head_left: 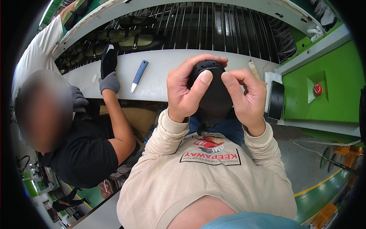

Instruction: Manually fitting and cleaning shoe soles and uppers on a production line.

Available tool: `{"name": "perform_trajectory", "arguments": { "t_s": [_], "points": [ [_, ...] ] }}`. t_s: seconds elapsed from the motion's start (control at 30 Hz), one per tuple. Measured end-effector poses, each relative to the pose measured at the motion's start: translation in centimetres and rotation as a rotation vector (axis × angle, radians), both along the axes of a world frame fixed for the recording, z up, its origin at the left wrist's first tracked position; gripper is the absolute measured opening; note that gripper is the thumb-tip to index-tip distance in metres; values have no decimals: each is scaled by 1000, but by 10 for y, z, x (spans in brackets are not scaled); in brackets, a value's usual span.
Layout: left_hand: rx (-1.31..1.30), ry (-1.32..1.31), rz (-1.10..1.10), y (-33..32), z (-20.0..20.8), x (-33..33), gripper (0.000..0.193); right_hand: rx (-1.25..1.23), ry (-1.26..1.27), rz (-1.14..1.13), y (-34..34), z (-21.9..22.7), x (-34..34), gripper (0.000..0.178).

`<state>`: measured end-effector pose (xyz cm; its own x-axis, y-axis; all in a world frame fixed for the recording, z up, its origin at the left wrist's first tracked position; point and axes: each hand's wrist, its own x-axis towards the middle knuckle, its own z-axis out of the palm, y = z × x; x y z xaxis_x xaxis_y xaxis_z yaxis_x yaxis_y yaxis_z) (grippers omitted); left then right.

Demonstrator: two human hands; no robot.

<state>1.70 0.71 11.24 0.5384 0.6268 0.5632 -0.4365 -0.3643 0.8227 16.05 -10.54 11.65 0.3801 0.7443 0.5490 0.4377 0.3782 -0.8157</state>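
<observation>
A black shoe sole is held in front of my chest, its rounded, bumpy-edged end pointing away from me. My left hand wraps round its left side, with the thumb on the flat upper face and the fingers curled over the far edge. From the right, my right hand presses its thumb against the sole's edge, with the fingers bent behind. The sole's near end drops into shadow between my wrists.
A blue-handled knife lies on the white bench. At left a co-worker's gloved hand holds another black sole. Buckled olive shoes sit on the roller conveyor. Right stands a green machine with a red button.
</observation>
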Motion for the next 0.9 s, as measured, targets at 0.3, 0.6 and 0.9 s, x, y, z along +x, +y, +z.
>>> {"name": "perform_trajectory", "arguments": {
  "t_s": [0.3,0.6,0.9],
  "points": [
    [61,89,16,1,1,-5,45,-35,66,32,8,1,-1,16],
    [109,86,73,1,4,-7,36,-54,118,40,9,7,-1,22],
    [173,196,-1,-5,12,-15,36,-165,113,103,-12,17,2,29]
  ]
}}
